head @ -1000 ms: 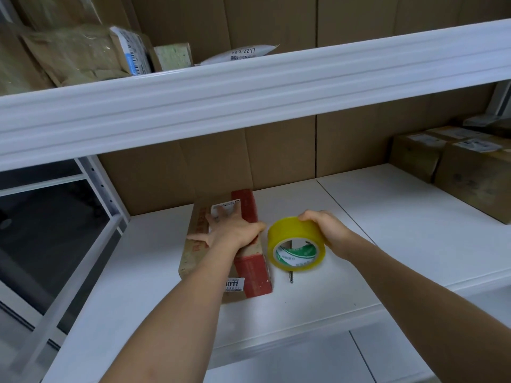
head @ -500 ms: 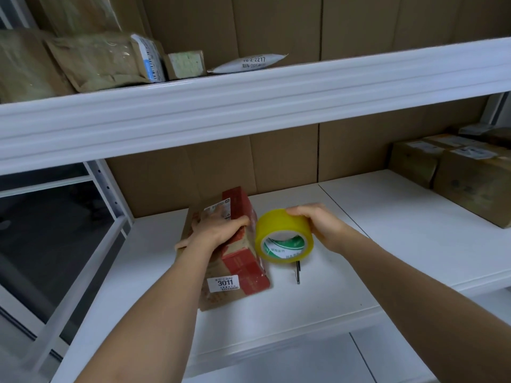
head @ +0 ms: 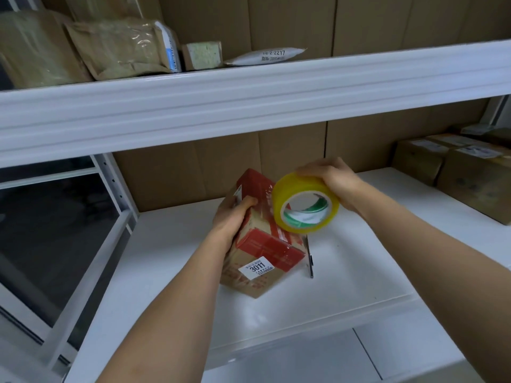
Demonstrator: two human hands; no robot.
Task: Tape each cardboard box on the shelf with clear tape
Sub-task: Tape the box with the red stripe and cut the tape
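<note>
A small cardboard box with red printed bands and a white "3011" label is tipped up on its near end on the white shelf. My left hand grips its upper left side. My right hand holds a yellowish roll of tape from above, pressed against the box's upper right edge. A thin dark tool, perhaps a cutter, lies on the shelf just right of the box.
Two more brown cardboard boxes stand at the shelf's far right. The upper shelf carries wrapped parcels and a white mailer. A white upright post bounds the left side. Cardboard lines the back.
My left hand has tilted the box up from lying flat onto its near end. My right hand has lifted the tape roll off the shelf and brought it against the box.
</note>
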